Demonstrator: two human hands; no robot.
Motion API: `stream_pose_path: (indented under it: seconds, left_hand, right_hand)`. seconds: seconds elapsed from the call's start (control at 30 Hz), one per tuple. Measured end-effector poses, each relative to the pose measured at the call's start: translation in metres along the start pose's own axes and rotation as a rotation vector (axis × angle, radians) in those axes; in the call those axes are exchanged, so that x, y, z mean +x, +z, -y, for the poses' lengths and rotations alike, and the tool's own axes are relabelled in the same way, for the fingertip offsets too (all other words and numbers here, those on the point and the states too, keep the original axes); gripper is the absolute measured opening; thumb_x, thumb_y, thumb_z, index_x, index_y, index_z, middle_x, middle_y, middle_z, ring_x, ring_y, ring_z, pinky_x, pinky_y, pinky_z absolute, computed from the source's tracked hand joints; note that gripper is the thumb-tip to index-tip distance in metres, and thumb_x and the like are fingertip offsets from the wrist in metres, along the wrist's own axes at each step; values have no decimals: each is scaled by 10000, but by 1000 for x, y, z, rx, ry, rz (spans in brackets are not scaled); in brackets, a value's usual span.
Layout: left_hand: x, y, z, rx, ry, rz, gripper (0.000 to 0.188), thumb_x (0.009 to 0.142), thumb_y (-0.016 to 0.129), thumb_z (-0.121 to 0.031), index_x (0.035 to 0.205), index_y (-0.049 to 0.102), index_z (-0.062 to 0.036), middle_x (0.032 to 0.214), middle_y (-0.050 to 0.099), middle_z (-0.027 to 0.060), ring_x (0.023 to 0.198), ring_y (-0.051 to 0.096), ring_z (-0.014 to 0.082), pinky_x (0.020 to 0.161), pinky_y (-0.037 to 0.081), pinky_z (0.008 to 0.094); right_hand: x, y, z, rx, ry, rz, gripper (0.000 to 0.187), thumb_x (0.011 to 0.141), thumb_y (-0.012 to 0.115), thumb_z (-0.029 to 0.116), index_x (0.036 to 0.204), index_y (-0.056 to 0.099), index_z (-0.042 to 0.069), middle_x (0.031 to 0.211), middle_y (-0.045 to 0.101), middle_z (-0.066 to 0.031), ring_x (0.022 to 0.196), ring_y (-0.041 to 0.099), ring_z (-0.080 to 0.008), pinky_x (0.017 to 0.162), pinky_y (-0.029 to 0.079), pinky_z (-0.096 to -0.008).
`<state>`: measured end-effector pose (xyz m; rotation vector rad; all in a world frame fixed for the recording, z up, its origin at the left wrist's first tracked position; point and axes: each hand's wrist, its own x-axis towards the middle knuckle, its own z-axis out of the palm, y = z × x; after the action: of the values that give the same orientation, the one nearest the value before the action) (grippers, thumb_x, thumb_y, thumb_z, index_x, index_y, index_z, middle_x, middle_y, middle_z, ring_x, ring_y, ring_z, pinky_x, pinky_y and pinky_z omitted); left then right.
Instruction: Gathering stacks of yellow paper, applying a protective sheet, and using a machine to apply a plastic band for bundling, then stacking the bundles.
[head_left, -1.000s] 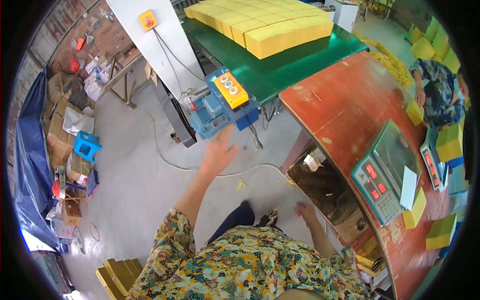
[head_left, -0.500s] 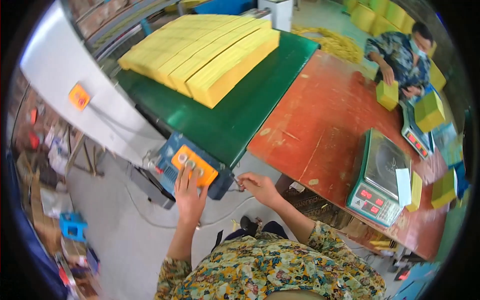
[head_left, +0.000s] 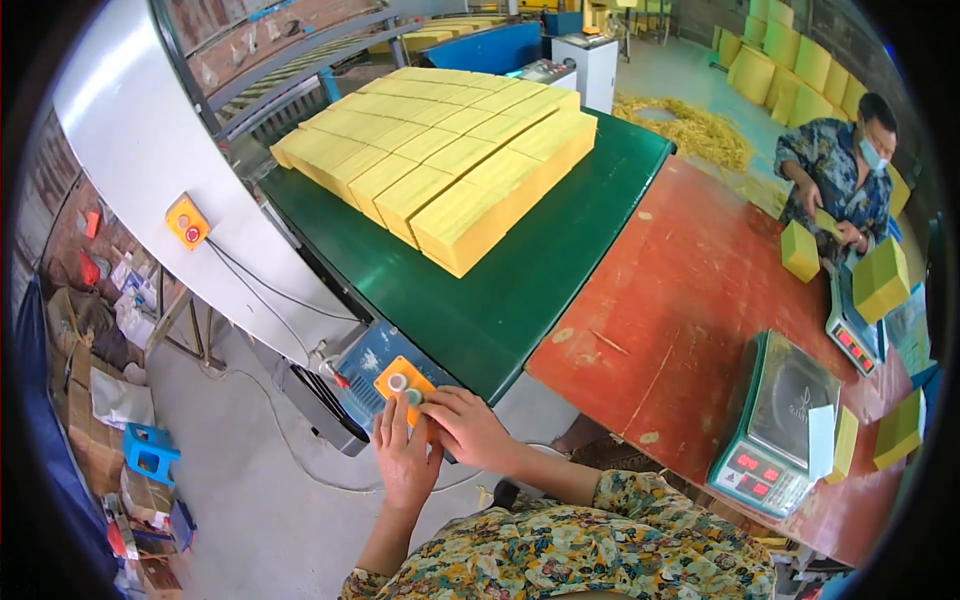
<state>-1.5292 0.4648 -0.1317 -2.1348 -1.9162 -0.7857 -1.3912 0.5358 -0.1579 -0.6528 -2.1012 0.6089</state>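
An orange push-button box is fixed on a blue motor housing at the near end of a green belt table. My left hand is open, its fingers stretched to the box's lower edge beside a green button. Coming in from the right, my right hand has its fingers extended over the box's right side, close to my left fingertips. Nothing shows in either hand. Rows of yellow blocks lie packed together on the green belt, the front row slightly apart.
To the right stands a red-brown table with a digital scale and several yellow blocks. Across it a masked person handles a piece beside a second scale. A white machine panel rises at left; a cable crosses the floor.
My right hand has moved left onto the button box, next to my left hand. My view has shifted, so the belt and blocks sit lower. The other person's hand has left the yellow block.
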Motion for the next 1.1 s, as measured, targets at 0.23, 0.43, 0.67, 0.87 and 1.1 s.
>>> stream_pose_path:
  seconds: [0.23,0.43,0.67,0.87,1.1]
  left_hand:
    - [6,-5,-6,87,29,56,402,723,685,-99,1116,647,-22,1413,438,168,1322,409,343,1049,344,545]
    - [5,-9,-5,67,29,73,389,738,668,-108,1115,639,-18,1397,453,153,1322,410,331,1043,352,543]
    - [9,-4,3,19,112,65,398,723,679,-104,1103,619,-1,1342,499,157,1303,430,340,1040,348,540]
    - [7,-7,1,30,122,73,425,680,699,-52,1089,605,8,1331,522,157,1295,441,351,1059,334,523]
    - [7,-1,6,35,198,84,422,690,704,-84,1083,588,16,1327,522,156,1302,433,352,1070,308,549]
  right_hand:
    - [-1,2,-4,63,11,-34,447,782,651,38,1219,559,33,1240,558,-147,1169,508,-361,991,423,-444]
    - [-3,2,1,72,3,-19,471,778,644,34,1238,547,24,1249,552,-155,1173,507,-362,1000,415,-438]
    - [-5,6,1,27,34,-69,493,768,637,34,1250,535,22,1270,541,-154,1191,498,-353,1011,403,-438]
    - [-13,9,4,55,59,-62,528,775,643,53,1289,523,61,1308,526,-156,1201,497,-352,1017,404,-439]
    - [-23,11,10,4,135,-114,535,791,632,56,1309,502,61,1331,500,-169,1188,495,-374,985,424,-452]
